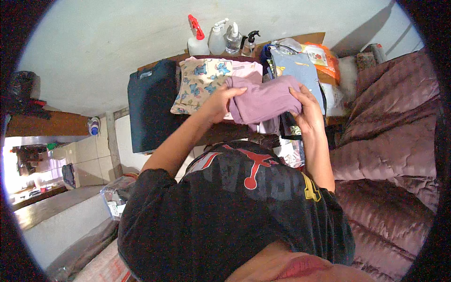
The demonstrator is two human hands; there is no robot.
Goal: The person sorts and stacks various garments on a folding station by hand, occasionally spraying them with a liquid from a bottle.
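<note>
A folded mauve garment (266,100) is held up between my two hands, above the stacks of clothes. My left hand (225,100) grips its left end, thumb on top. At the other end my right hand (306,104) has its thumb on top and its fingers around the edge. Behind it lies a folded beige cloth with a blue cartoon print (201,86), on top of a pale pink garment (245,68). A dark navy folded garment (152,109) rests to the left. On the right is a grey-blue printed garment (294,65), partly covered by the mauve one.
Along the wall stand a spray bottle with a red trigger (198,40), a pump bottle (217,38), a clear bottle (233,40) and a black-trigger spray bottle (250,44). An orange plastic packet (326,61) lies at the back right. Brown quilted fabric (391,141) covers the right side.
</note>
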